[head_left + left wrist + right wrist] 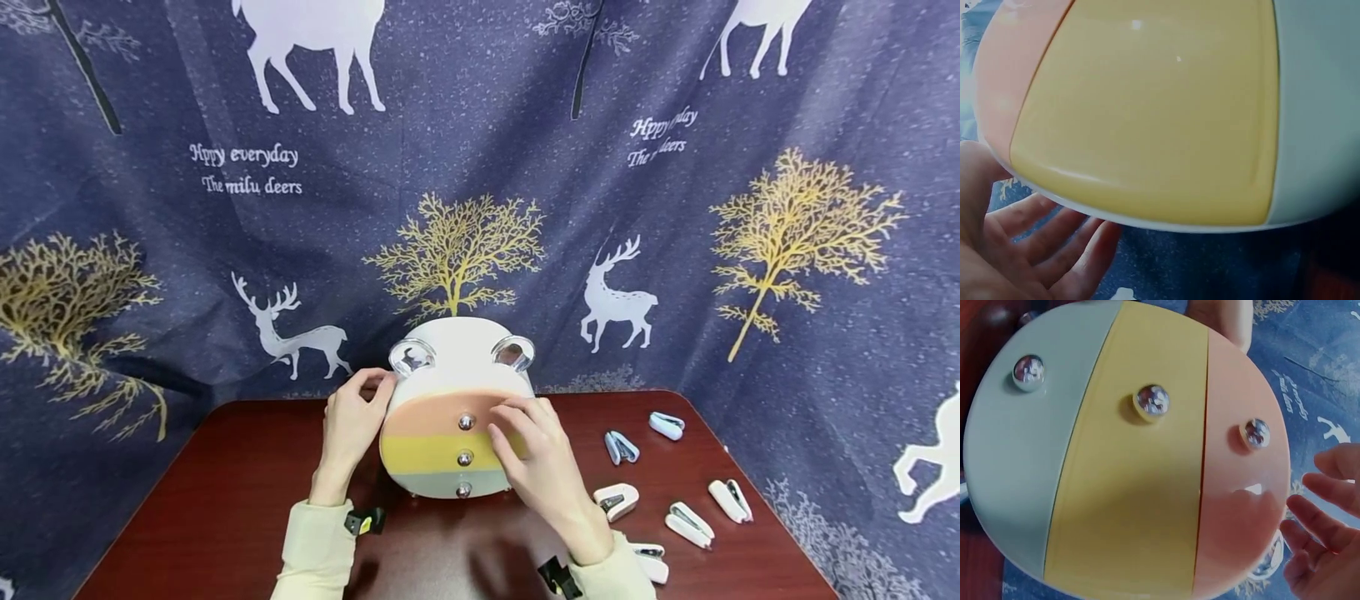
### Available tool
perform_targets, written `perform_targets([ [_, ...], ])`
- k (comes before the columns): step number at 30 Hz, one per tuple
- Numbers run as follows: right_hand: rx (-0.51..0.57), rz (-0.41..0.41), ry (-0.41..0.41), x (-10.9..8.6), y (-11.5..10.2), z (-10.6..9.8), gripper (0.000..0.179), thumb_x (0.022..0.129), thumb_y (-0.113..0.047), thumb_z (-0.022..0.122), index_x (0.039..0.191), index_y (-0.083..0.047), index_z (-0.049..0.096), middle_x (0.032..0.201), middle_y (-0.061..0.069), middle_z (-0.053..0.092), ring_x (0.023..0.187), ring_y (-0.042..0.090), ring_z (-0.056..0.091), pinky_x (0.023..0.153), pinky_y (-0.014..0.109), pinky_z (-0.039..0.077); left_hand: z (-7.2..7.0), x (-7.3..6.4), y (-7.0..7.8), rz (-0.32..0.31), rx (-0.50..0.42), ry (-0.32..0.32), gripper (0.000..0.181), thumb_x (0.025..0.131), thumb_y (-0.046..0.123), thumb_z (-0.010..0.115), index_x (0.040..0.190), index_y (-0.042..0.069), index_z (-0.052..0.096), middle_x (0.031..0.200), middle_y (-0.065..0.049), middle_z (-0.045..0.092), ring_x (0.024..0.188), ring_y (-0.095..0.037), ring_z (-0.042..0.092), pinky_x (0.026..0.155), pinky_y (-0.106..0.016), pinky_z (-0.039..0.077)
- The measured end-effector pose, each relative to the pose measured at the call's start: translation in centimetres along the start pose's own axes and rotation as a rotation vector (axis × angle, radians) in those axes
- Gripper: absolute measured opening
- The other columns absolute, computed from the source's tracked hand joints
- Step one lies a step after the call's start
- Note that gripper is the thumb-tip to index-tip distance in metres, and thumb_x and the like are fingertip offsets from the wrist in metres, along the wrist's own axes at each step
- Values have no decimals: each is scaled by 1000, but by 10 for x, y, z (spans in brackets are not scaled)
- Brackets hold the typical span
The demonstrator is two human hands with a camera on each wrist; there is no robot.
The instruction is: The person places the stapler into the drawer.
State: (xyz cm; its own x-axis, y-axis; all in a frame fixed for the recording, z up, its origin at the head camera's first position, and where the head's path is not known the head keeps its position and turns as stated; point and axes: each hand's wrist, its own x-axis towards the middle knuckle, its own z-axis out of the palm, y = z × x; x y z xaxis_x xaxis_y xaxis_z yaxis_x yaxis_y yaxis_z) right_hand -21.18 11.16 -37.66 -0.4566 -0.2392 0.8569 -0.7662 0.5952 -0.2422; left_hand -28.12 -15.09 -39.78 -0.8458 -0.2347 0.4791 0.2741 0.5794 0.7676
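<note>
A white drawer box (459, 354) with silver ring-shaped ears stands at the back of the table. Its rounded front carries three drawers, peach (431, 412), yellow (416, 452) and pale green (420, 483), each with a shiny silver knob; all three sit flush. My left hand (352, 429) rests at the box's left side, and in the left wrist view its fingers (1054, 237) reach behind the rim. In front of the peach drawer's right part, my right hand (540, 454) has loosely bent fingers. The right wrist view shows those fingertips (1297, 506) beside the drawer's edge, holding nothing.
Several small staplers lie on the table's right side: a blue one (622, 447), a light blue one (667, 425) and white ones, including a white stapler (617, 501) near my right forearm. A dark blue deer-patterned cloth (480, 150) hangs behind the red-brown table (247, 492).
</note>
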Motion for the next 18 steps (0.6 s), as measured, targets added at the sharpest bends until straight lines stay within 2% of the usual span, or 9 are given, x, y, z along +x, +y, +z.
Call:
perform_targets([
  [3, 2, 8, 0, 0, -2, 8, 12, 87, -10, 70, 98, -7, 70, 96, 0, 65, 91, 18, 57, 80, 28, 44, 0, 0, -1, 3, -4, -12, 29, 93, 49, 61, 104, 24, 72, 88, 5, 71, 80, -12, 65, 73, -38, 47],
  [8, -21, 19, -35, 1, -4, 19, 10, 87, -13, 72, 96, -10, 69, 85, -6, 65, 83, 12, 59, 74, 27, 46, 1, -1, -2, -6, -21, -23, 23, 93, 42, 64, 103, 24, 72, 87, 4, 70, 79, -13, 65, 72, -37, 46],
  [13, -11, 15, -28, -1, -4, 31, 12, 84, -11, 75, 94, -9, 68, 80, -6, 63, 72, 9, 56, 66, 22, 44, 1, -1, -2, -16, -6, -44, 25, 93, 44, 63, 104, 24, 72, 87, 3, 70, 79, -13, 64, 71, -38, 46],
  [18, 15, 49, -14, -4, -2, 40, 15, 84, -11, 76, 96, -8, 68, 80, -5, 64, 69, 7, 58, 63, 18, 45, 1, 1, 0, -15, 16, -60, 26, 94, 43, 61, 107, 23, 72, 90, 2, 70, 80, -14, 65, 71, -39, 46],
])
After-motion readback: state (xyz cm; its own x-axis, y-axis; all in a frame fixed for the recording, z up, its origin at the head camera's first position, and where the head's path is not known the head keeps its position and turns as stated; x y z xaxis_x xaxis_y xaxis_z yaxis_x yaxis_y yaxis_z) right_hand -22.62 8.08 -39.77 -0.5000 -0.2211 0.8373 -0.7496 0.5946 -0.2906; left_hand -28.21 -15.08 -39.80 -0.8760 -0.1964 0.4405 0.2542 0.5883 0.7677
